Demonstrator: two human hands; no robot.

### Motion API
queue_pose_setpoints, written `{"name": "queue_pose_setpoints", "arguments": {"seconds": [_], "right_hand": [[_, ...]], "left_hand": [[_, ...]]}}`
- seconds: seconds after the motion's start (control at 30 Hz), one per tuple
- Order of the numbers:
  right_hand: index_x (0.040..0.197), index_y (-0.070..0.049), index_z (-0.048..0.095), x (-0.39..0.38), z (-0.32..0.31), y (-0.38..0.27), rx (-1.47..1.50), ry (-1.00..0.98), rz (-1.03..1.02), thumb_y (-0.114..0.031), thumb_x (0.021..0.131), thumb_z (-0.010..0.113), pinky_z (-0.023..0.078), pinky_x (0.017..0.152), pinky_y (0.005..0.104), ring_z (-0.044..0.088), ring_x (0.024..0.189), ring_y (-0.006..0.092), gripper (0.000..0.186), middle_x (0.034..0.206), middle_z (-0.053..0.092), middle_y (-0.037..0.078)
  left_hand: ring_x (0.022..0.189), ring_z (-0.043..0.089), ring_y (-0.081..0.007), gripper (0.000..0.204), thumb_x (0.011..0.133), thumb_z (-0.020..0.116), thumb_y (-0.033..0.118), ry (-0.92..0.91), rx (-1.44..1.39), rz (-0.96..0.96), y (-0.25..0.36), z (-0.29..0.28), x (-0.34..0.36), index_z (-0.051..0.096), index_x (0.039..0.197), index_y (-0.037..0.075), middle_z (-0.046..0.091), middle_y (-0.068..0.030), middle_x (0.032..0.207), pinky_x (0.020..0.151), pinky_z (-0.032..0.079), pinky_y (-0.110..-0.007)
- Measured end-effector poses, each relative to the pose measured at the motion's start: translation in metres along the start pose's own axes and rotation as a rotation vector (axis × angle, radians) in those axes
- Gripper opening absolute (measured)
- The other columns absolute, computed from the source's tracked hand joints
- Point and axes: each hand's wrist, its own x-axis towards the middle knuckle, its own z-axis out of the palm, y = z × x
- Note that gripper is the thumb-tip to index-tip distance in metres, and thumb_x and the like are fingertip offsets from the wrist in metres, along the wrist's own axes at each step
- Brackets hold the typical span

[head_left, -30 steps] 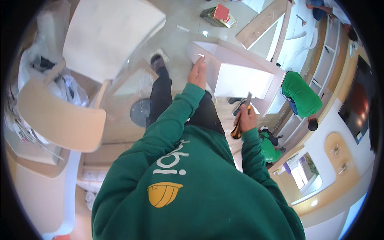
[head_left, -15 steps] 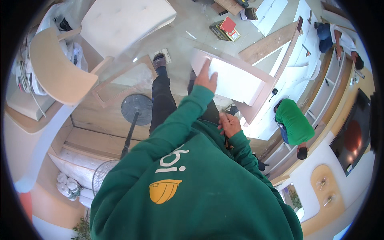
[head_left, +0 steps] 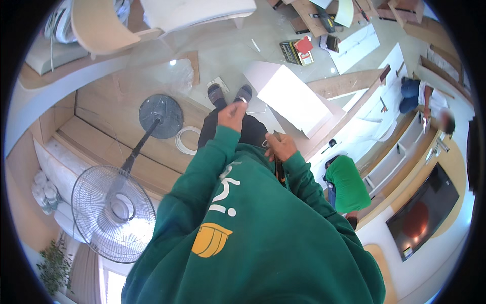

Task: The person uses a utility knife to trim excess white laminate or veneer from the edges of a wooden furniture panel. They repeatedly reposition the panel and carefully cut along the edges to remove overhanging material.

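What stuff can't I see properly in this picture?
In the head view:
Orange-and-black tool: mostly hidden by the right hand.
Whitish bit by the left hand's fingertips: too small to name.
White-seated chair: cut off by the top edge.
Green-shirted co-worker's hands: hidden by their own body.

Bright, glare on floor (head_left: 230,53), dark curved rim

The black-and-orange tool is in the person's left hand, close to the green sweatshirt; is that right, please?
Not quite: the head view shows the black-and-orange tool in the person's right hand, close to the green sweatshirt.
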Motion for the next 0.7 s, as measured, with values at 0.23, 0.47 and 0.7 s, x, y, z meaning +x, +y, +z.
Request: {"name": "queue_pose_setpoints", "arguments": {"seconds": [0.23, 0.47, 0.7], "right_hand": [[0.097, 0.003, 0.053, 0.028, 0.052, -0.002, -0.082, -0.164, -0.179, -0.017, 0.086, 0.065, 0.049, 0.040, 0.0284, 0.059, 0.051, 0.0146, 0.025, 0.072, 0.059, 0.008], [0.099, 0.001, 0.053, 0.041, 0.061, 0.017, 0.111, -0.071, 0.000, -0.022, 0.087, 0.066, 0.054, 0.042, 0.0307, 0.060, 0.058, 0.0146, 0.028, 0.075, 0.058, 0.008], [0.107, 0.000, 0.051, -0.014, 0.044, 0.071, -0.501, -0.007, -0.113, -0.030, 0.092, 0.061, 0.048, 0.060, 0.0351, 0.061, 0.063, 0.0184, 0.035, 0.072, 0.061, 0.008]], "left_hand": [[0.103, 0.060, -0.0171, 0.040, 0.096, 0.057, 0.029, -0.204, -0.556, -0.161, -0.039, -0.019, -0.046, 0.055, 0.124, 0.001, 0.063, -0.0107, 0.114, 0.080, 0.053, -0.030], [0.079, 0.066, -0.0156, 0.028, 0.090, 0.065, 0.015, -0.225, -0.341, -0.139, -0.054, -0.039, -0.053, 0.063, 0.112, -0.001, 0.067, -0.0097, 0.094, 0.058, 0.055, -0.026], [0.062, 0.060, -0.0103, 0.026, 0.087, 0.066, 0.024, 0.215, -0.397, -0.165, -0.085, -0.019, -0.020, 0.069, 0.099, 0.000, 0.065, -0.0063, 0.072, 0.057, 0.049, -0.023]]}}
